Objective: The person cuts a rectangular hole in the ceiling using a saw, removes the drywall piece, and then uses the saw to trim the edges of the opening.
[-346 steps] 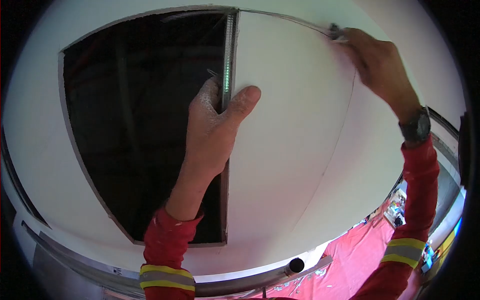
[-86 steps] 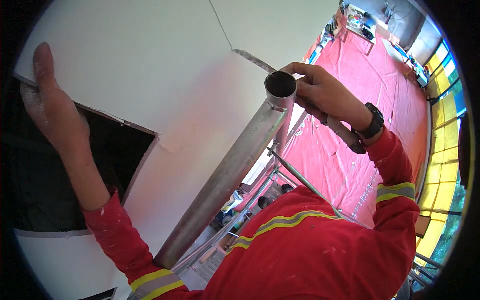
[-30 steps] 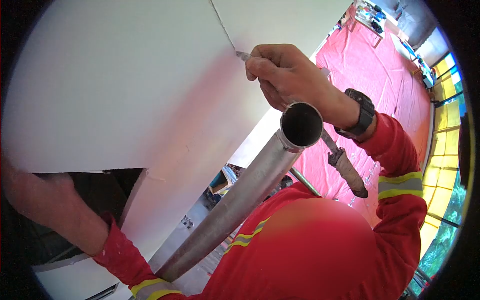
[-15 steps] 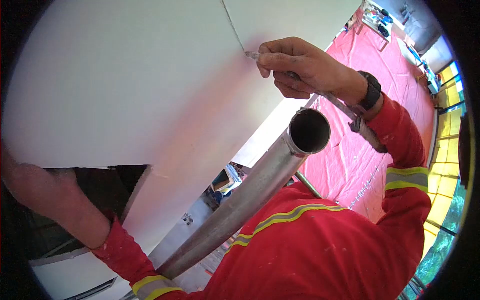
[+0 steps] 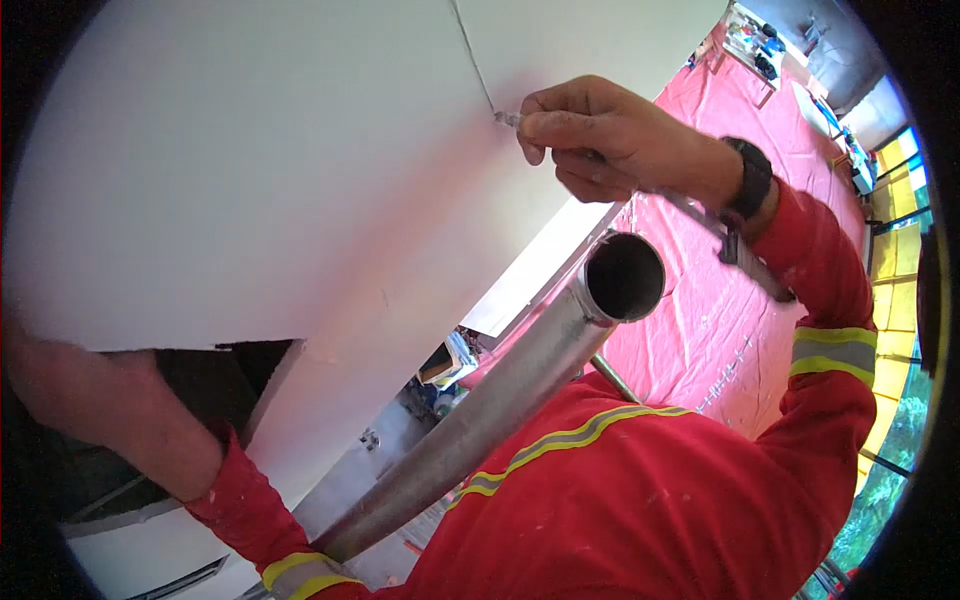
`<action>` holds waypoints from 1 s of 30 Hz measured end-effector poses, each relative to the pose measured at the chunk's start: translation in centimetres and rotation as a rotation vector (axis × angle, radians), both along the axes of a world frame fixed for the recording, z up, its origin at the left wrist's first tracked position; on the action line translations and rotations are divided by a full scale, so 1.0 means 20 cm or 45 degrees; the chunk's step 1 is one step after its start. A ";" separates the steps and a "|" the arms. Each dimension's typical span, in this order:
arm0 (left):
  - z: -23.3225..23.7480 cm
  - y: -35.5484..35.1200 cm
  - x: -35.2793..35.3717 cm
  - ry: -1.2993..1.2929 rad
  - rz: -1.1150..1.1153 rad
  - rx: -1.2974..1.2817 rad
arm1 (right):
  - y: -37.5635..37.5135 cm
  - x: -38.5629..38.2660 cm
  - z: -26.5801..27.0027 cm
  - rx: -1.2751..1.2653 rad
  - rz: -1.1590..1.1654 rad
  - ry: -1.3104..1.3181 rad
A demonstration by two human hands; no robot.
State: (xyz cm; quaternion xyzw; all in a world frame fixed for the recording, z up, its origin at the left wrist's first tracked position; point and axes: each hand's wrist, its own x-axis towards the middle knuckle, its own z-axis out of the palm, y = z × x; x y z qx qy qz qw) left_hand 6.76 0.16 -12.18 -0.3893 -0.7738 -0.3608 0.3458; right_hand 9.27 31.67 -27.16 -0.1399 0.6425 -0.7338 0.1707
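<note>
My right hand is closed on a long, narrow blade-like tool, its pale tip protruding between thumb and forefinger. The tip is right at the lower end of a thin dark line on the white overhead board. The rest of the tool runs back under my wrist, along the forearm. On the left, my left hand is at the board's edge by a dark opening; its fingers are hidden in the dim lens border.
A thick open-ended metal pipe slants up between my arms, close to my chest. Pink sheeting covers the area below. A table with items stands at the far upper right, near yellow-panelled windows.
My right hand and the tool tip have shifted slightly right and down in view, the tip still at the line's end. The pipe and board have also shifted slightly in view.
</note>
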 end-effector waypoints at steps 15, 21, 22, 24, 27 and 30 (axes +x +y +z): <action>0.01 -0.01 -0.02 -0.044 -0.054 0.021 | 0.02 -0.05 0.01 0.010 0.114 0.018; -0.06 0.18 0.08 -0.065 0.164 0.303 | -0.14 0.07 0.01 0.101 -0.222 -0.004; -0.05 0.15 0.07 -0.060 0.136 0.256 | -0.09 0.03 0.02 0.033 -0.164 -0.056; -0.01 0.07 0.02 -0.048 0.045 0.103 | -0.02 -0.02 0.00 0.084 -0.004 0.026; -0.02 0.09 0.04 -0.004 0.111 0.128 | -0.05 -0.02 -0.02 0.061 -0.069 0.033; 0.06 0.12 0.04 -0.205 0.142 0.436 | -0.23 0.07 -0.01 0.115 -0.455 0.078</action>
